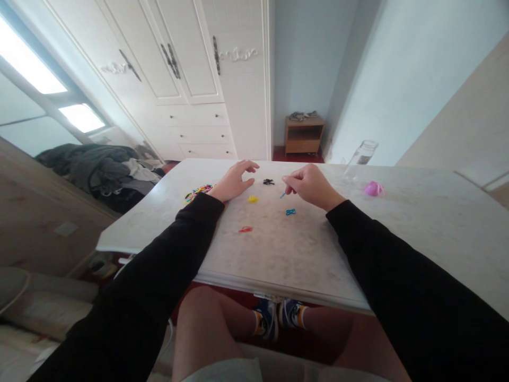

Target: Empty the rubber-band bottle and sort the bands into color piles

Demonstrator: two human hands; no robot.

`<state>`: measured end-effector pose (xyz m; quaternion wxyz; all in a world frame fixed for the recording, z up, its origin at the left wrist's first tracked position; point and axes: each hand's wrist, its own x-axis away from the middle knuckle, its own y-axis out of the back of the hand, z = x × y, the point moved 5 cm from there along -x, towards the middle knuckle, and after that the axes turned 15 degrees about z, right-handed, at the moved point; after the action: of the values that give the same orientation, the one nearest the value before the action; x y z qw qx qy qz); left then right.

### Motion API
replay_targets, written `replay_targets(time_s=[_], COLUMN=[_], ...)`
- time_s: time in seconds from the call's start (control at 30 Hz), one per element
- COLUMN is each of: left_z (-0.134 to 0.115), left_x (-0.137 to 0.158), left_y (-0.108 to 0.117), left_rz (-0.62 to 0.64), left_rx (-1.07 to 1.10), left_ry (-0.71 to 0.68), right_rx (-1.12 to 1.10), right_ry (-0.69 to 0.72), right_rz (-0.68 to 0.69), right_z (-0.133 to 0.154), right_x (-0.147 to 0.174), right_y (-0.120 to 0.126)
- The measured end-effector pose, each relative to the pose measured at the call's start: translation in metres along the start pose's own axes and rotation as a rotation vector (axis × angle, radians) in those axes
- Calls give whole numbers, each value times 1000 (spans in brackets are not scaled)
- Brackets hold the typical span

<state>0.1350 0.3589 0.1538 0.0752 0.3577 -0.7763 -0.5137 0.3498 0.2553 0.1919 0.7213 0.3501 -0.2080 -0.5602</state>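
Note:
My right hand (308, 183) is closed in a pinch above the table, with a small blue rubber band (282, 196) hanging from its fingertips. A little pile of blue rubber bands (291, 212) lies just below it. My left hand (237, 180) holds nothing; its thumb and fingers are apart and curve towards a black pile of bands (268, 182). Yellow bands (253, 199) lie close to the left thumb, and red bands (245, 229) lie nearer the front edge. Partly hidden behind my left wrist is a mixed multicoloured heap of bands (195, 194).
All of this is on a pale marbled table (278, 254). At its right stand a clear glass bottle (361, 158), tilted in view, and a pink-purple item (374, 188). Beyond are a white wardrobe (246, 106), a small wooden nightstand (304, 135) and piled dark clothes (95, 170).

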Motion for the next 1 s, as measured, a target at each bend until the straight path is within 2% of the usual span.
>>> replay_targets(time_s=[0.13, 0.5, 0.67, 0.77, 0.87, 1.0], left_z=[3, 5, 12, 15, 16, 13], left_x=[8, 19, 21, 24, 25, 26], left_y=[13, 39, 45, 47, 45, 37], left_rz=[-66, -150, -140, -119, -18, 159], left_rx=[-2, 14, 18, 11, 23, 51], left_ry=[22, 97, 155, 200, 241, 259], right_rx=[48, 137, 118, 190, 262, 283], right_ry=[5, 44, 21, 60, 111, 121], right_rz=[190, 382, 369, 273, 170, 125], right_z=[-1, -16, -14, -7, -1, 1], right_x=[6, 5, 6, 6, 7, 8], right_y=[1, -8, -9, -6, -2, -1])
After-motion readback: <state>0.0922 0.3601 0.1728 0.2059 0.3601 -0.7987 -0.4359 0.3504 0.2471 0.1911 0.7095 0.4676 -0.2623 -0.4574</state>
